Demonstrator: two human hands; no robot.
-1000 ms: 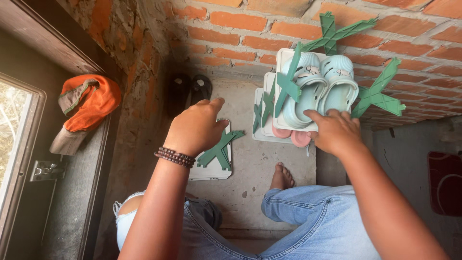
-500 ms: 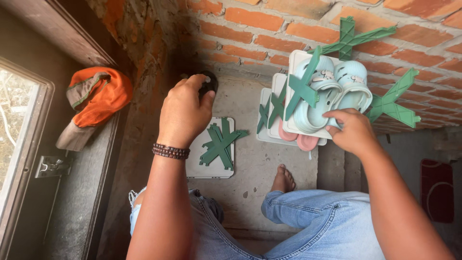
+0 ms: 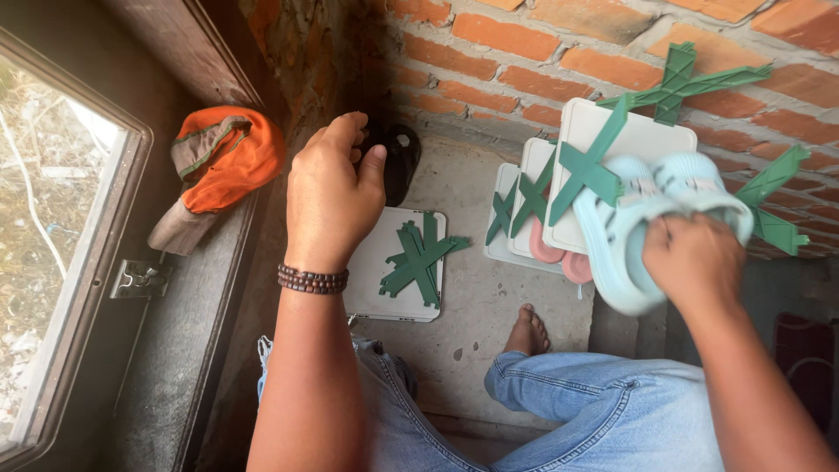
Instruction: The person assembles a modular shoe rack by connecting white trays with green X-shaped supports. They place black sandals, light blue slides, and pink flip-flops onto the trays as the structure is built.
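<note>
Since half a second ago the pale blue clogs [image 3: 642,232] have come off the top white shelf panel [image 3: 642,144] and now hang in the right hand [image 3: 695,258], lower and nearer the body, while the left hand [image 3: 330,197] stays raised in about the same place.

At the far left a window frame [image 3: 83,262] borders a dark sill, and an orange cap [image 3: 223,162] lies on that sill. The left hand, with a beaded bracelet [image 3: 313,280] at the wrist, hovers over the floor with its fingers curled loosely inward and the thumb out; it holds nothing that I can see. Just beyond its fingertips sit dark sandals [image 3: 398,157] against the brick wall [image 3: 524,52]. Below the hand a loose white panel [image 3: 389,271] lies flat on the concrete floor, with green cross-shaped connectors [image 3: 421,260] on it. A bare foot [image 3: 529,330] rests on the floor between the denim-clad legs. Farther right, stacked white shelves joined by green cross braces [image 3: 584,166] lean at the wall, pink footwear [image 3: 559,258] on a lower tier. The right hand's fingers are clamped over the clogs' heels.
</note>
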